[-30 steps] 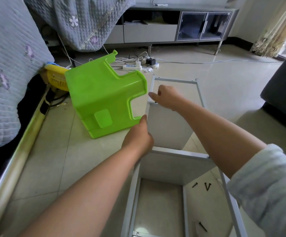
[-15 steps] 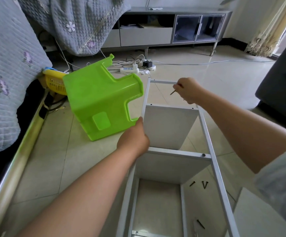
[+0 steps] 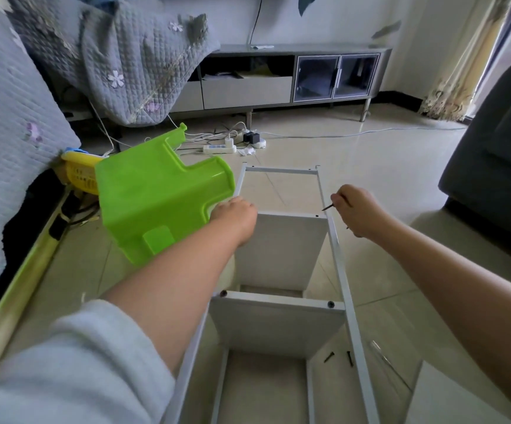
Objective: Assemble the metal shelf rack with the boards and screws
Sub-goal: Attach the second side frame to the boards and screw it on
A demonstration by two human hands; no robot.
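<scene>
Right hand (image 3: pixel 358 210), right of centre, pinches a dark screw (image 3: pixel 327 206) just beside the right rail of the white metal rack (image 3: pixel 341 270), which lies on the tiled floor (image 3: pixel 385 166) in the lower middle; left hand (image 3: pixel 234 215) rests with curled fingers on the left end of the upper white board (image 3: pixel 281 243), though what they clasp cannot be told. Two more screws (image 3: pixel 339 358) lie on the floor inside the rack, lower right. A green plastic stool (image 3: pixel 153 203) lies tipped at centre left beside a yellow basket (image 3: pixel 78 172), with a power strip (image 3: pixel 219 147) behind; no writing can be read.
</scene>
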